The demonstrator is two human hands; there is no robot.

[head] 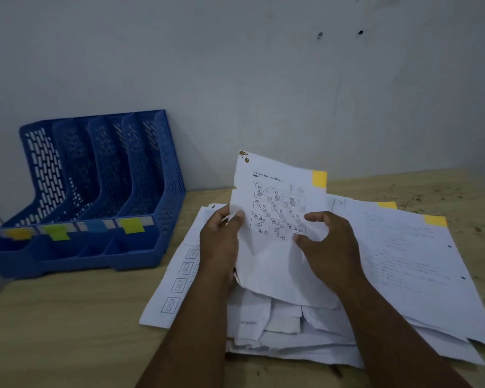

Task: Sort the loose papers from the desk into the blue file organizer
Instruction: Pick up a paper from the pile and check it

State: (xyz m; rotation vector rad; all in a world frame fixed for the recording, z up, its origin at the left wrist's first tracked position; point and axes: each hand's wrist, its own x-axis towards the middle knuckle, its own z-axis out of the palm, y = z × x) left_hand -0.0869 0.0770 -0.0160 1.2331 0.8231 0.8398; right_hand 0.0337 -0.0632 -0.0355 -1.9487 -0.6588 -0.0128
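Our two forearms reach in from the bottom edge to one sheet (277, 219), printed with a grid of small drawings and tagged yellow at its corner, lifted above the pile. Our left hand (221, 242) pinches its left edge; our right hand (328, 242) curls loosely beside it, and we cannot tell if it grips. Beneath, the loose papers (389, 261) lie heaped on the desk (67, 331). Off to the left, the blue file organizer (95, 191) shows no paper in its slots, so we judge the sorting barely begun.

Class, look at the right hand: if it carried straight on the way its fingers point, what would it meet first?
The right hand points left, so it would probably meet the held sheet first, then the left hand; depth is unclear.
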